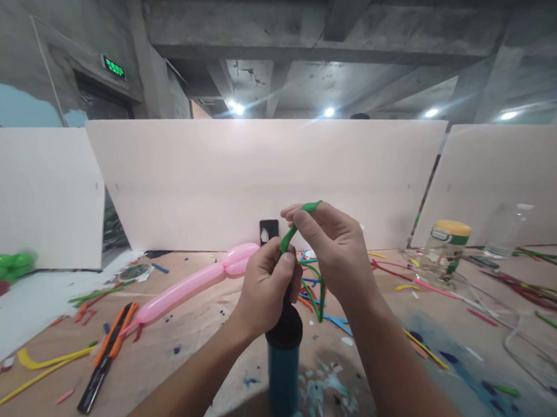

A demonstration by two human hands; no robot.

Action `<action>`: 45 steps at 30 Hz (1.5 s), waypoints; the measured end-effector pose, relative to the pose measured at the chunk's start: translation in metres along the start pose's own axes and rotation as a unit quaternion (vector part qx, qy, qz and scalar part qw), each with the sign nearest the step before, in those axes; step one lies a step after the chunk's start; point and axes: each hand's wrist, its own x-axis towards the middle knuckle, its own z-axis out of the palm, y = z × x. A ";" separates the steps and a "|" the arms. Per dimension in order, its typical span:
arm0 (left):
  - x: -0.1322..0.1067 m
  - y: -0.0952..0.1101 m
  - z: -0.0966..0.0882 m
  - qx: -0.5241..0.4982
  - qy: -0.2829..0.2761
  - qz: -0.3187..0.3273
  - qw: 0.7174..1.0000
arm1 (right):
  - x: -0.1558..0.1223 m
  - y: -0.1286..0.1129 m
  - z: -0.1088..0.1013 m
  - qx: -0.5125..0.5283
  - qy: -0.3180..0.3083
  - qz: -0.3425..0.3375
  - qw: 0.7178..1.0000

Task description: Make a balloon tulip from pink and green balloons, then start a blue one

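A blue hand balloon pump (283,375) with a black top stands upright below my hands. My left hand (265,286) is closed just above it, its thumb and fingers around the lower part of a limp green modelling balloon (289,235). The pump's nozzle is hidden behind that hand. Higher up, my right hand (339,247) pinches the balloon, which bends over the fingers. More green strip hangs behind the right wrist; whether it is the same balloon I cannot tell. To the left lies an inflated pink balloon (183,291) with a twisted joint.
An orange-and-black utility knife (109,355) lies left. Balloon scraps, such as a yellow piece (52,361), litter the table. Upright behind are a phone (268,232) and a white board (261,176). A yellow-lidded bottle (446,250) stands right; green balloons (6,266) sit far left.
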 end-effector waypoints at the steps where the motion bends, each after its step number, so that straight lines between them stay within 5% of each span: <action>1: -0.001 0.000 0.001 0.000 0.001 0.001 1.000 | 0.000 0.001 0.000 0.004 0.000 0.000 1.000; 11: -0.005 -0.002 0.006 -0.036 0.016 0.015 0.999 | 0.001 0.005 0.002 0.047 0.002 0.041 0.998; 22: -0.003 -0.002 0.005 -0.058 -0.012 0.006 0.998 | 0.003 0.006 0.002 0.023 0.067 -0.020 0.997; 30: -0.005 -0.002 0.006 -0.040 -0.005 0.020 0.999 | 0.003 0.011 0.003 0.094 0.006 0.019 0.995; 38: -0.008 0.013 0.013 -0.095 0.022 -0.041 0.994 | 0.004 0.009 0.001 0.043 0.038 -0.001 0.998; 45: -0.012 0.010 0.019 -0.032 0.039 -0.010 0.999 | 0.003 0.008 0.001 0.039 0.014 0.009 0.999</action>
